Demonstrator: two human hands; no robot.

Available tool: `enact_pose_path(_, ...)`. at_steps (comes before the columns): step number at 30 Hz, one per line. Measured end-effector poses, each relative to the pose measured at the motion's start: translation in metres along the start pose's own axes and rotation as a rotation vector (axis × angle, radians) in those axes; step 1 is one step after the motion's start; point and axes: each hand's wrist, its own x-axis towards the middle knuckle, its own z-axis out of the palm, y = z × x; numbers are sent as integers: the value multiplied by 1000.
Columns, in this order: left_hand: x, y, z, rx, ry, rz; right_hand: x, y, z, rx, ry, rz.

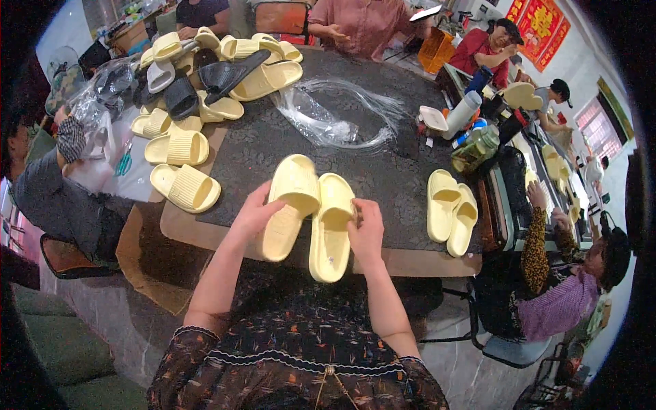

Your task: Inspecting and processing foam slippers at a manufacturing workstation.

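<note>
Head view: left hand [254, 213] gripping one pale yellow slide sandal [290, 205], right hand [367, 229] gripping its mate [331, 229], both side by side above the dark tabletop [383, 171] edge.

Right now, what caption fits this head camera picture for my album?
Left hand and right hand each hold a pale yellow slipper over a dark table.

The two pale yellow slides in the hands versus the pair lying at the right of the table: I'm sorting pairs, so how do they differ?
The held pair is gripped by the left hand and right hand, lifted at the table's near edge; the right-side pair lies untouched on the dark tabletop. The held slides look larger, being nearer the camera. Both pairs are pale yellow, open-toed slides.
</note>
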Motion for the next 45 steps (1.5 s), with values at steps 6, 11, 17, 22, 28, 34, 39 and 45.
enact_pose_path(6,-10,-45,15,-107,152,19,7,7,-9,-220,155,-127)
enact_pose_path(11,-26,-6,26,901,263,396,4,7,-15,-224,108,-101)
enact_pose_path(17,-10,1,28,1186,-200,856,7,9,-12,-251,74,-106)
enact_pose_path(22,-6,-12,29,1190,-249,919,-1,15,-13,-233,73,-101)
enact_pose_path(28,-9,-17,31,1004,-154,852,-3,12,-16,-222,57,-121)
enact_pose_path(34,11,-5,42,659,20,751,15,-20,-12,1,-33,-353)
enact_pose_path(39,43,-4,59,495,131,751,31,-32,24,185,22,-169)
enact_pose_path(45,39,-22,69,398,257,731,32,-17,42,504,164,43)
